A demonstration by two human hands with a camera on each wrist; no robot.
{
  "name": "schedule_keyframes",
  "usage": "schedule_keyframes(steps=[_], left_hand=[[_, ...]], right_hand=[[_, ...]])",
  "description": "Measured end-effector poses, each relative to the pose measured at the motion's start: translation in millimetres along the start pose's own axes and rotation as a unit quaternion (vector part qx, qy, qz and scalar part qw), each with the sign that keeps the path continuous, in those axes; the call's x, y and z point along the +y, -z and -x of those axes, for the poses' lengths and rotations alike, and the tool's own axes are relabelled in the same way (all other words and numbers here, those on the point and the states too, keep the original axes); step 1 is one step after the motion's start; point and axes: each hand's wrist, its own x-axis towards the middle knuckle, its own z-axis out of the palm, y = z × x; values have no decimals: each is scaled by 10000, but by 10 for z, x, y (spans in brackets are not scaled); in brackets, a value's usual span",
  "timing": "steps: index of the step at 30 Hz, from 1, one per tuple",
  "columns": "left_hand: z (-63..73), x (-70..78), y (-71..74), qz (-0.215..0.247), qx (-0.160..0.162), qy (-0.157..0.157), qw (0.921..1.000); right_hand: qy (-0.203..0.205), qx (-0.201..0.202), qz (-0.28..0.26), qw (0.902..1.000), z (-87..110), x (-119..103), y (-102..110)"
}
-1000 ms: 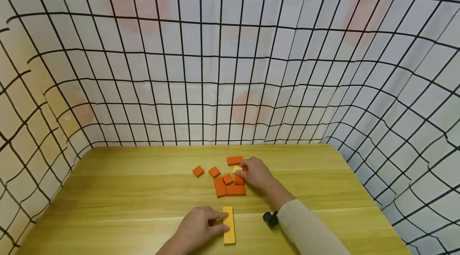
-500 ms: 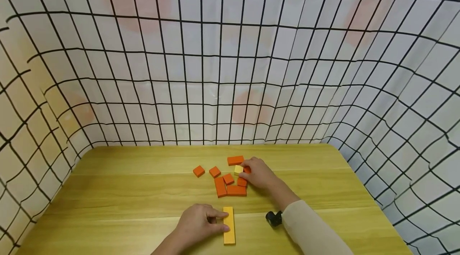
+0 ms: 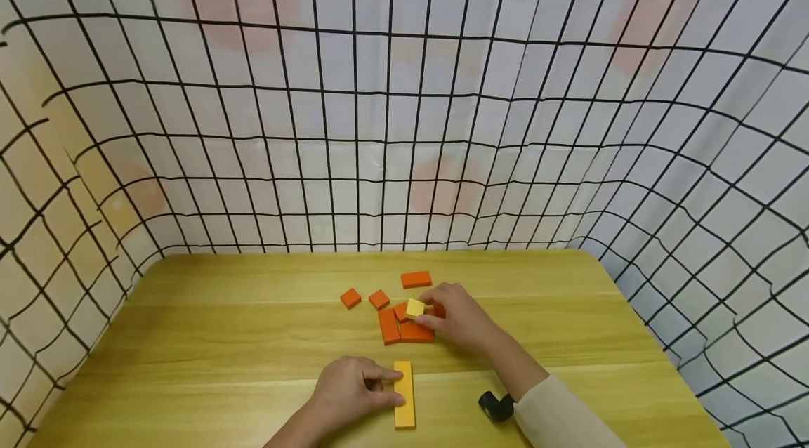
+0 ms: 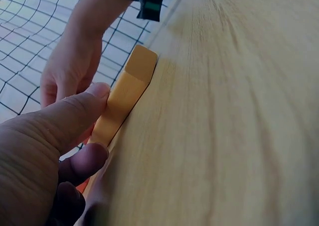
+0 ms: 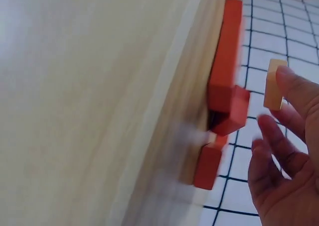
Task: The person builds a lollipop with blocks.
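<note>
In the head view my right hand point(image 3: 460, 316) pinches a small yellow block point(image 3: 414, 308) between thumb and fingers, raised over the orange blocks. The right wrist view shows that yellow block point(image 5: 274, 84) at the thumb tip, clear of the table. My left hand point(image 3: 354, 389) touches the left side of a long yellow block point(image 3: 404, 395) lying lengthwise away from me. Thumb and index finger rest on that same side, not around it, as the left wrist view of the long block point(image 4: 124, 94) also shows.
Close below my right hand lie orange blocks point(image 3: 389, 327), partly covered by it. Two small orange pieces point(image 3: 350, 298) sit to the left, a longer one point(image 3: 416, 279) behind. A black wrist device point(image 3: 496, 406) is at the right sleeve. Black netting point(image 3: 379, 153) surrounds the table.
My right hand has picked the small yellow block up from among the orange ones and drawn it slightly nearer. The left hand and long yellow block have stayed in place.
</note>
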Motion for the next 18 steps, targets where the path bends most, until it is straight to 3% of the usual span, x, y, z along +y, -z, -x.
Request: schedule_keyframes(steps=[8, 14, 18], left_hand=[[5, -4, -5, -32, 53, -38, 10000], [11, -2, 4, -49, 70, -113, 9999], [14, 3, 7, 30, 15, -43, 10000]], right_hand=[[305, -375, -631, 9968, 135, -75, 11], [162, -817, -1033, 9912, 219, -84, -53], [10, -1235, -1455, 9816, 260, -79, -131]])
